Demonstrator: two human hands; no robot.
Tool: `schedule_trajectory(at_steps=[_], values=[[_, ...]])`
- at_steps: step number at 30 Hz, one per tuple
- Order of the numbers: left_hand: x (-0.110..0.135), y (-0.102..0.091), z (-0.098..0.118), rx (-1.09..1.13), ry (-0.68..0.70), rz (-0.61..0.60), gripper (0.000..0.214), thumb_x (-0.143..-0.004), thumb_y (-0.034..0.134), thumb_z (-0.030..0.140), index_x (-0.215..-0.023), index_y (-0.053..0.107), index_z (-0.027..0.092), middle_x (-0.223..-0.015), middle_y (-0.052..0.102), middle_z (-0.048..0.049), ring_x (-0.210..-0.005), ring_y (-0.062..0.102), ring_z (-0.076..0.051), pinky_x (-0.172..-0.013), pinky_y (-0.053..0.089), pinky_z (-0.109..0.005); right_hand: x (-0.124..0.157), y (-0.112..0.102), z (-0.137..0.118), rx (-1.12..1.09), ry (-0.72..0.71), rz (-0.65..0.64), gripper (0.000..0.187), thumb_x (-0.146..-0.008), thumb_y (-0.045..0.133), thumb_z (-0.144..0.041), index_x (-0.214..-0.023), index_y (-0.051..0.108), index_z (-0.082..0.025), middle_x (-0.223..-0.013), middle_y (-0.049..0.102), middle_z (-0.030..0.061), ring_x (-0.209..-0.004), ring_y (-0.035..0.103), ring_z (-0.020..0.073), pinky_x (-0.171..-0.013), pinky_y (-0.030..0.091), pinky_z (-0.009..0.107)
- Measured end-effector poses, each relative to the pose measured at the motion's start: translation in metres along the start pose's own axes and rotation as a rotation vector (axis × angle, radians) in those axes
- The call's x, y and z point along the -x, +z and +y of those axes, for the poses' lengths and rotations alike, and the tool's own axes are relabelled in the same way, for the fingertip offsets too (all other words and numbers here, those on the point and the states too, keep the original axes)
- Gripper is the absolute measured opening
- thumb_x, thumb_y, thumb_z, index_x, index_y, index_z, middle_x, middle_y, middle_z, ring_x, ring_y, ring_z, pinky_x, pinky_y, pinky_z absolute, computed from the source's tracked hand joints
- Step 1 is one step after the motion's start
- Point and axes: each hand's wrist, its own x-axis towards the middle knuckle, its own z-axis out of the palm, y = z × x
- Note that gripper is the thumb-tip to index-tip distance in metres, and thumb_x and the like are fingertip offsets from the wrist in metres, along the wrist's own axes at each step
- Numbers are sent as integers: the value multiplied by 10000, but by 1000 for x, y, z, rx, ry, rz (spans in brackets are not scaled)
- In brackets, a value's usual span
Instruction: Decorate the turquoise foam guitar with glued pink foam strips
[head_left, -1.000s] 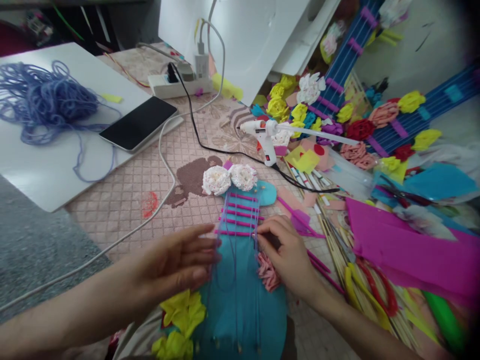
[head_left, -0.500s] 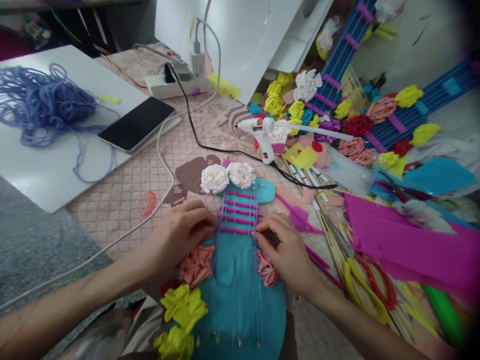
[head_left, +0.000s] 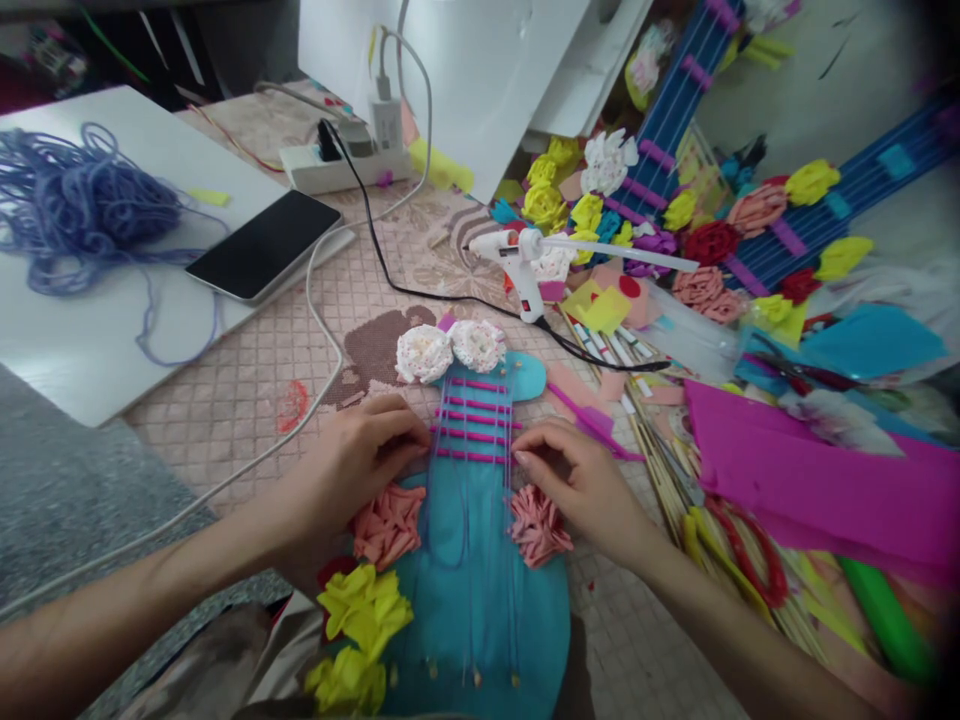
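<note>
A teal foam guitar (head_left: 480,570) lies in front of me, with pink fret bars (head_left: 474,432) across its neck, thin strings down its body and two white paper flowers (head_left: 450,350) at its head. My left hand (head_left: 352,470) has its fingertips pinched at the left end of the lowest fret bars. My right hand (head_left: 581,485) pinches the right end of the same bars. Pink paper flowers (head_left: 386,522) sit on both shoulders of the guitar, just below my hands, and yellow paper flowers (head_left: 364,610) sit lower left.
A white glue gun (head_left: 517,255) with a black cord lies beyond the guitar. A phone (head_left: 262,245) and purple yarn (head_left: 75,205) rest on a white board at left. Magenta foam sheets (head_left: 810,480), wooden sticks (head_left: 675,470) and blue foam guitars with flowers (head_left: 750,230) crowd the right.
My left hand drew back from lying flat over the guitar body and closed its fingertips on the left end of the fret bars, uncovering the left pink flower. The right hand stayed put.
</note>
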Motion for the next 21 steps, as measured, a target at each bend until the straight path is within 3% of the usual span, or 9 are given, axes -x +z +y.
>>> schedule_trajectory(at_steps=[21], values=[[1,1,-2,-32,8,16,103,-845,560,141,-804,649,174,-844,620,-13,-788,562,-136,-713,428,-254,-3,3,1,30,-24,11,99,-821,580,-99,-766,582,-182,-796,585,9,-812,546,170,-722,410,309]])
